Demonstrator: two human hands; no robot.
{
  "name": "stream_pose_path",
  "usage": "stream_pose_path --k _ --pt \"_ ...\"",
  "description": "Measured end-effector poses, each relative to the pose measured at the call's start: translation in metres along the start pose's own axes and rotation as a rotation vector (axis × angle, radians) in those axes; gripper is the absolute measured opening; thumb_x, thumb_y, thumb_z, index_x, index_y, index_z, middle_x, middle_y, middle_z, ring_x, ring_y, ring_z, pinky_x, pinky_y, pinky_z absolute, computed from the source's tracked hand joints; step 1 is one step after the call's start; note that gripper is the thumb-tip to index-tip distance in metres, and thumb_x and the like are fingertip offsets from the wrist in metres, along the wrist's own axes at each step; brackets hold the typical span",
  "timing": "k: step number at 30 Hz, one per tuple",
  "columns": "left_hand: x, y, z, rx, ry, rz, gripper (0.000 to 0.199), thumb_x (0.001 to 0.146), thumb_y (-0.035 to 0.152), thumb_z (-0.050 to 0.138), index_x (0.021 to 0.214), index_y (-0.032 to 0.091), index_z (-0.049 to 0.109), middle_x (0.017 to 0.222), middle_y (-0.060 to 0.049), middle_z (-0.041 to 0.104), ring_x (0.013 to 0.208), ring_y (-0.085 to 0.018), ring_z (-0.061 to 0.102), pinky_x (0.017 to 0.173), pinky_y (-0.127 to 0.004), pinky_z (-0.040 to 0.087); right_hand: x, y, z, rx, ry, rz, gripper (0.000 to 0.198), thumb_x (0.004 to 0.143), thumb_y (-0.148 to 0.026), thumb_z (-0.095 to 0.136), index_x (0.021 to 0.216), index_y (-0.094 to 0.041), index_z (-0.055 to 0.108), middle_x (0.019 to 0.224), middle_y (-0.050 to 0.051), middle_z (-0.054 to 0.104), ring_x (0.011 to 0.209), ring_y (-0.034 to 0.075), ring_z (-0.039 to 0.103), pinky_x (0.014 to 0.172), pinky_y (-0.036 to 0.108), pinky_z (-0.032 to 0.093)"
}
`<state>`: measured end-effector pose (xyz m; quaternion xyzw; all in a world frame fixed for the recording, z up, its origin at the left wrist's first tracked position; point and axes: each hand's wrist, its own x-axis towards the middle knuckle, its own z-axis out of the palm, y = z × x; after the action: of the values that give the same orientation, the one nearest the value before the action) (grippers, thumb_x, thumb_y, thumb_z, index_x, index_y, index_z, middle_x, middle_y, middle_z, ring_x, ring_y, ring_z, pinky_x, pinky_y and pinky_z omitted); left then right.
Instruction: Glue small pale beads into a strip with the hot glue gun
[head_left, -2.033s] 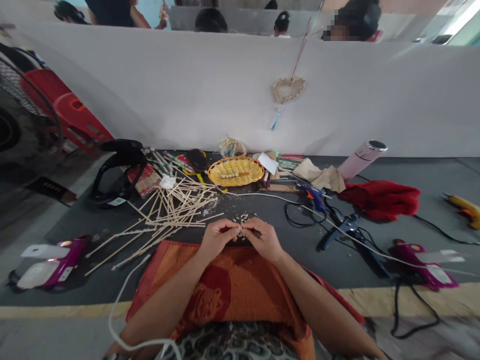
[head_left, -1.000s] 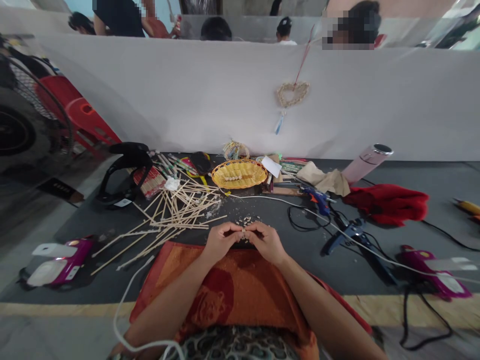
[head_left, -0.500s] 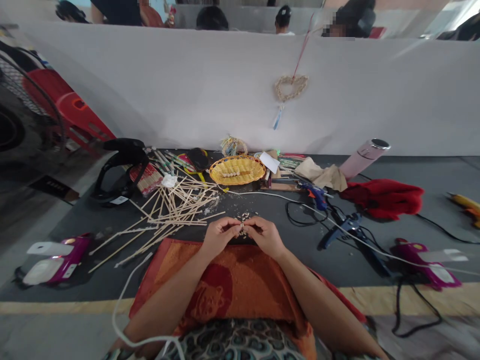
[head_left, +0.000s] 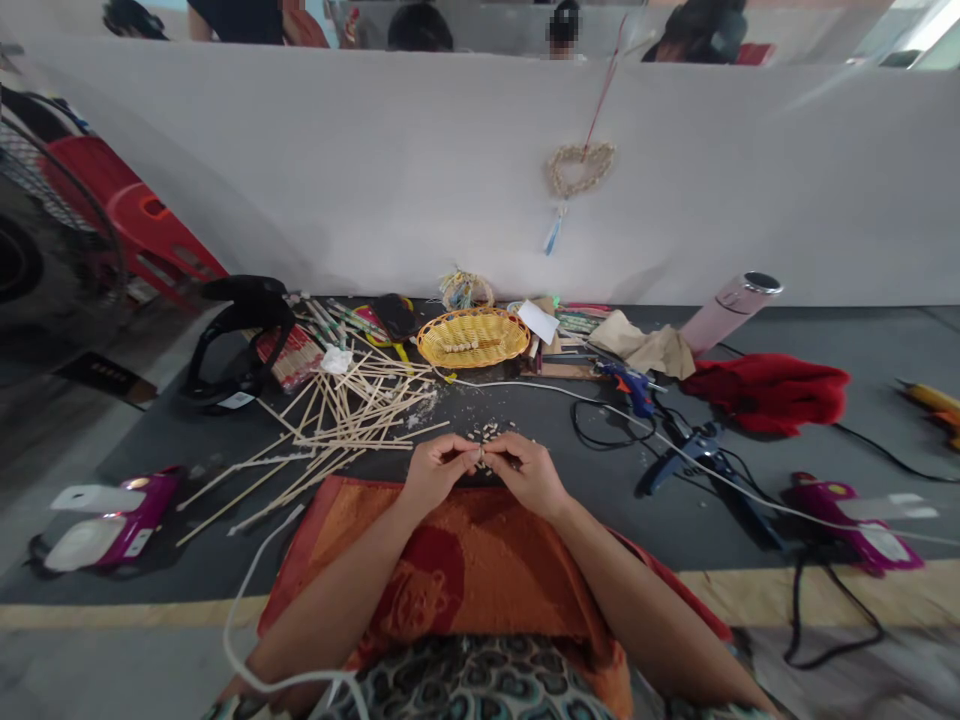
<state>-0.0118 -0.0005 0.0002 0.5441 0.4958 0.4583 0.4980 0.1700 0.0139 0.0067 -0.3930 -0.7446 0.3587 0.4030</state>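
Along the near edge of the bench, a pale strip, covered midway by an orange-red cloth; left of that, a white cable looping up over the edge. Open room mainly on the bare dark surface right of the hands, as far as a blue-handled tool; tighter on the left, hemmed by loose sticks.

Over the cloth's far edge, left hand and right hand close together, tips nearly meeting. Grip of each drawn in, thumb to fingers, pinching a small pale piece right between them; shape mostly hidden. Just beyond, scattered pale bits on the dark surface.

Well out to either side, a purple device at left and another at right. Across the right half, in the way, a thin white cord running over the blue-handled tool. Farther back, a blue glue gun, a red cloth, a wicker basket straight ahead, a tilted pink bottle. Behind everything, a white partition with a heart-shaped ornament hanging against it.
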Motion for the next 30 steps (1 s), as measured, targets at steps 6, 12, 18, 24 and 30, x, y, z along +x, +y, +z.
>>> stream_pose_path --k 6,12,18,24,30 --pt "0.0000 0.0040 0.0016 -0.072 -0.026 -0.025 0.021 0.077 0.034 0.069 0.087 0.015 0.069 0.068 -0.002 0.068 0.062 -0.013 0.060 0.063 -0.024 0.047 0.0008 0.0008 0.0006 0.118 -0.004 0.170 0.019 0.089 -0.035 0.059 0.089 -0.019 0.069 0.073 0.002 0.066 0.061 0.011 0.058 0.058 0.022 0.045" --pt "0.0002 0.0055 0.0021 -0.141 -0.053 -0.027 0.023 0.076 0.034 0.070 0.089 0.015 0.067 0.073 -0.002 0.065 0.065 -0.013 0.060 0.065 -0.024 0.048 -0.0003 0.0041 0.0021 0.236 0.003 0.218 0.024 0.086 -0.041 0.062 0.091 -0.019 0.069 0.075 0.002 0.065 0.057 0.010 0.056 0.055 0.021 0.045" --pt "0.0011 0.0039 0.0022 -0.129 -0.045 -0.022 0.024 0.078 0.033 0.069 0.093 0.015 0.066 0.074 -0.001 0.065 0.063 -0.012 0.060 0.064 -0.024 0.048 -0.0003 0.0041 0.0008 0.269 -0.016 0.231 0.022 0.086 -0.039 0.062 0.092 -0.018 0.069 0.076 0.002 0.065 0.058 0.009 0.055 0.055 0.021 0.045" --pt "0.0005 0.0030 0.0014 -0.089 -0.033 0.003 0.025 0.082 0.037 0.063 0.096 0.016 0.068 0.078 -0.003 0.068 0.066 -0.013 0.062 0.067 -0.026 0.050 -0.0006 0.0039 -0.0002 0.220 -0.025 0.228 0.023 0.088 -0.038 0.058 0.093 -0.019 0.069 0.071 0.000 0.063 0.057 0.009 0.055 0.054 0.020 0.044" --pt "0.0002 0.0037 0.0010 -0.147 -0.071 0.007 0.027 0.075 0.035 0.072 0.094 0.016 0.069 0.083 -0.004 0.068 0.072 -0.014 0.062 0.070 -0.027 0.051 -0.0001 0.0052 -0.0004 0.152 -0.015 0.201 0.022 0.088 -0.038 0.059 0.091 -0.019 0.070 0.075 0.002 0.067 0.062 0.011 0.058 0.056 0.021 0.045"
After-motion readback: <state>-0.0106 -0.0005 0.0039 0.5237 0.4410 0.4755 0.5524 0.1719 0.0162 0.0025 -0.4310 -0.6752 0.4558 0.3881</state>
